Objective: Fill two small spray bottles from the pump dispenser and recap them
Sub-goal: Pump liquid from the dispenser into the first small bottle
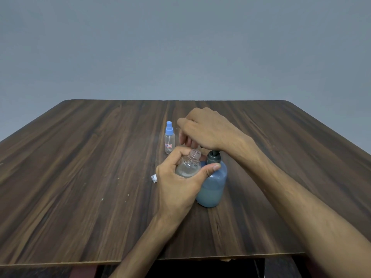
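Observation:
My left hand [178,185] grips an uncapped clear spray bottle [189,164], tilted, its open neck under the pump's spout. My right hand [202,130] lies over the dark pump head of the blue pump dispenser [212,185]; the head itself is hidden under my palm, and my fingers curl down beside it. The dispenser stands on the table about half full of pale liquid. A second small spray bottle [169,138] with a blue cap stands upright behind and to the left. A small white and blue cap piece [153,178] lies on the table just left of my left hand.
The dark wooden table [80,177] stretches wide to the left and right, with small pale specks on it. Its near edge runs across the bottom of the view, and a plain grey wall stands behind the far edge.

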